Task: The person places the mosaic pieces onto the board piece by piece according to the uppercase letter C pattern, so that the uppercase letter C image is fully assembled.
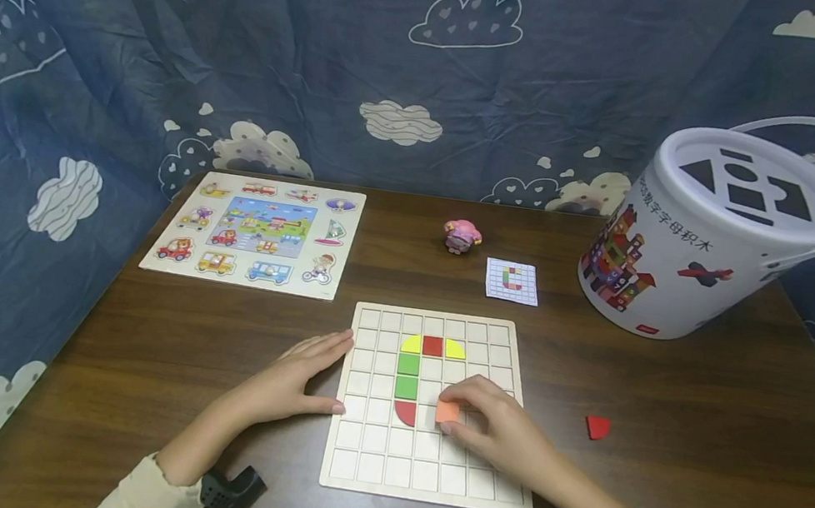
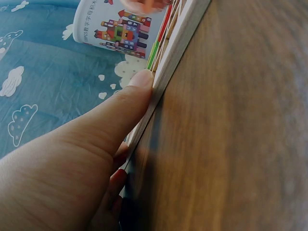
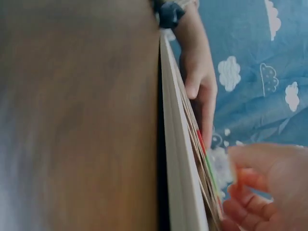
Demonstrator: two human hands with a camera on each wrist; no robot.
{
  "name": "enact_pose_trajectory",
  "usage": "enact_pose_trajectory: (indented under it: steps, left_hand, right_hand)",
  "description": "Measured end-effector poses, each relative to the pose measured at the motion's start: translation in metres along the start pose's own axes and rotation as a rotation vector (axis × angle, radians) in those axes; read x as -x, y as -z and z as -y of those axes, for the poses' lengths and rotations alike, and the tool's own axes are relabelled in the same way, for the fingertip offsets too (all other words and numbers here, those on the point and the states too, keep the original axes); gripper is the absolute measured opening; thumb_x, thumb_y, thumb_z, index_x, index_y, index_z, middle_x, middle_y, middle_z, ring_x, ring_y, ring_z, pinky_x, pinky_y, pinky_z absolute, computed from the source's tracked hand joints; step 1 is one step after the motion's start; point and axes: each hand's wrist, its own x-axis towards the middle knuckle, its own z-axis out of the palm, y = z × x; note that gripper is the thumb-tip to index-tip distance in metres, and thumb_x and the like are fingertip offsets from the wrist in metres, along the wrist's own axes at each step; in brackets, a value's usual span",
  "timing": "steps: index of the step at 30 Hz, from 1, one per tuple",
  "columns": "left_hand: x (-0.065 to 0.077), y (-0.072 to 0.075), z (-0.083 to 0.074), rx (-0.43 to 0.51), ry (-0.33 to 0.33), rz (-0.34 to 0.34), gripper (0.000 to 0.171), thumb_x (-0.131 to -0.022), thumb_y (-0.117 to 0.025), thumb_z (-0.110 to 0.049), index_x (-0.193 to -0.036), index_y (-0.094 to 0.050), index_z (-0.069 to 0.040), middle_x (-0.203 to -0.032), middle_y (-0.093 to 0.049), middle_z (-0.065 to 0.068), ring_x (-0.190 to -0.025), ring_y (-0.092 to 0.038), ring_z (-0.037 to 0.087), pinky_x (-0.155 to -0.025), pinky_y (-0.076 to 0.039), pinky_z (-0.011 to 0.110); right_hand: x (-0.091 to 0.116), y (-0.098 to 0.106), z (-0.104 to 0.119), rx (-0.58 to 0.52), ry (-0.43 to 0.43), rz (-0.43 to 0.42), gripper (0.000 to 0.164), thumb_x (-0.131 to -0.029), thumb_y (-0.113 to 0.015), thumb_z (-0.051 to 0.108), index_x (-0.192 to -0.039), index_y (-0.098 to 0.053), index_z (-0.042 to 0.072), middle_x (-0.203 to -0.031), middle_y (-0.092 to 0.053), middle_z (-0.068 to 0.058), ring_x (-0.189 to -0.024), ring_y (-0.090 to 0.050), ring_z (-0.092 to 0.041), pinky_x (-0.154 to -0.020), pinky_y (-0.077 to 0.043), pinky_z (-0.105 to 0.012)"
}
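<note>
A wooden grid board (image 1: 453, 479) lies on the table. My left hand (image 1: 290, 385) touches its left edge, thumb and fingers extended; in the left wrist view the thumb (image 2: 110, 115) presses that edge. Over the board's middle, my right hand (image 1: 504, 431) pinches an orange square tile (image 1: 447, 412) between thumb and fingers. On the grid are two yellow rounded tiles (image 1: 455, 350) with a red square tile (image 1: 432, 346) between them, two green square tiles (image 1: 407, 375) below the left one, then a red quarter-round tile (image 1: 406, 413). Whether the orange tile touches the board I cannot tell.
A loose red tile (image 1: 596, 427) lies right of the board. Behind it are a small pattern card (image 1: 512, 282) and a pink toy figure (image 1: 461, 236). A white lidded bucket (image 1: 667, 258) stands at the right rear, a vehicle picture board (image 1: 267, 230) at the left rear.
</note>
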Motion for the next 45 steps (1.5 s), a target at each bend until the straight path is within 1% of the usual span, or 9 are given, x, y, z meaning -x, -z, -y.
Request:
enact_pose_trajectory:
  steps: [4, 8, 17, 23, 27, 30, 33, 39, 45]
  left_hand:
    - [0.0, -0.001, 0.001, -0.002, 0.002, 0.002, 0.087, -0.077, -0.057, -0.058, -0.143, -0.025, -0.011, -0.147, -0.019, 0.001, -0.133, -0.018, 0.021, -0.106, -0.014, 0.041]
    - [0.001, -0.001, 0.001, 0.002, 0.007, -0.001, 0.087, -0.077, -0.058, -0.058, -0.142, -0.026, -0.011, -0.147, -0.02, 0.001, -0.132, -0.018, 0.02, -0.106, -0.014, 0.041]
    - [0.001, -0.001, 0.001, -0.001, 0.008, -0.002, 0.087, -0.076, -0.058, -0.058, -0.142, -0.026, -0.011, -0.147, -0.02, 0.0, -0.132, -0.019, 0.02, -0.106, -0.014, 0.041]
    - [0.001, 0.0, 0.001, 0.006, 0.003, -0.01, 0.086, -0.077, -0.059, -0.057, -0.142, -0.026, -0.011, -0.147, -0.021, 0.001, -0.132, -0.019, 0.021, -0.106, -0.015, 0.042]
    - [0.002, 0.0, 0.001, 0.006, 0.002, -0.012, 0.087, -0.077, -0.058, -0.058, -0.143, -0.026, -0.011, -0.147, -0.02, 0.001, -0.132, -0.019, 0.021, -0.106, -0.015, 0.042]
    - [0.001, -0.001, 0.002, 0.005, 0.002, -0.012, 0.086, -0.077, -0.058, -0.057, -0.143, -0.026, -0.011, -0.147, -0.02, 0.001, -0.132, -0.019, 0.021, -0.106, -0.015, 0.042]
    - [0.001, -0.001, 0.002, 0.006, 0.001, -0.014, 0.086, -0.077, -0.059, -0.057, -0.143, -0.026, -0.011, -0.147, -0.021, 0.002, -0.132, -0.019, 0.021, -0.106, -0.015, 0.042]
    - [0.0, 0.0, 0.001, 0.004, 0.001, -0.013, 0.086, -0.077, -0.058, -0.057, -0.142, -0.027, -0.011, -0.147, -0.021, 0.003, -0.132, -0.02, 0.022, -0.106, -0.015, 0.042]
    - [0.0, 0.0, 0.0, 0.006, 0.002, -0.012, 0.086, -0.077, -0.058, -0.057, -0.142, -0.027, -0.011, -0.147, -0.021, 0.003, -0.132, -0.02, 0.023, -0.105, -0.015, 0.043]
  right_hand:
    - [-0.002, -0.009, -0.004, 0.015, -0.023, 0.039, 0.023, -0.08, -0.068, 0.026, -0.101, -0.064, 0.018, -0.1, -0.055, 0.014, -0.095, -0.05, -0.005, -0.085, -0.043, -0.03]
    - [-0.003, -0.012, -0.005, 0.042, -0.017, 0.05, 0.025, -0.079, -0.069, 0.03, -0.101, -0.064, 0.019, -0.099, -0.053, 0.014, -0.094, -0.048, -0.006, -0.083, -0.042, -0.031]
    - [-0.003, -0.011, -0.002, 0.053, -0.038, 0.061, 0.022, -0.077, -0.07, 0.018, -0.097, -0.061, 0.022, -0.099, -0.053, 0.015, -0.097, -0.047, -0.007, -0.086, -0.04, -0.035]
    - [-0.006, -0.011, 0.001, 0.066, -0.052, 0.081, 0.022, -0.078, -0.071, 0.022, -0.098, -0.063, 0.024, -0.098, -0.052, 0.015, -0.095, -0.046, -0.008, -0.083, -0.038, -0.036]
    - [-0.007, -0.009, 0.002, 0.094, -0.05, 0.126, 0.025, -0.078, -0.07, 0.026, -0.102, -0.062, 0.024, -0.102, -0.052, 0.014, -0.098, -0.046, -0.01, -0.086, -0.037, -0.039]
    - [-0.006, -0.003, 0.003, 0.095, -0.057, 0.165, 0.031, -0.079, -0.069, 0.031, -0.108, -0.06, 0.024, -0.108, -0.052, 0.014, -0.103, -0.046, -0.009, -0.089, -0.038, -0.04]
    - [-0.003, 0.007, 0.003, 0.071, -0.055, 0.173, 0.038, -0.08, -0.068, 0.032, -0.114, -0.057, 0.02, -0.113, -0.051, 0.012, -0.106, -0.046, -0.009, -0.091, -0.039, -0.039]
    - [0.01, 0.035, 0.003, 0.099, -0.053, 0.092, 0.045, -0.078, -0.07, 0.028, -0.119, -0.055, 0.014, -0.12, -0.051, 0.003, -0.113, -0.045, -0.017, -0.091, -0.04, -0.043]
    - [0.034, 0.064, -0.007, 0.159, -0.138, -0.003, 0.05, -0.077, -0.071, 0.028, -0.122, -0.053, 0.014, -0.123, -0.049, -0.002, -0.114, -0.044, -0.023, -0.089, -0.039, -0.05]
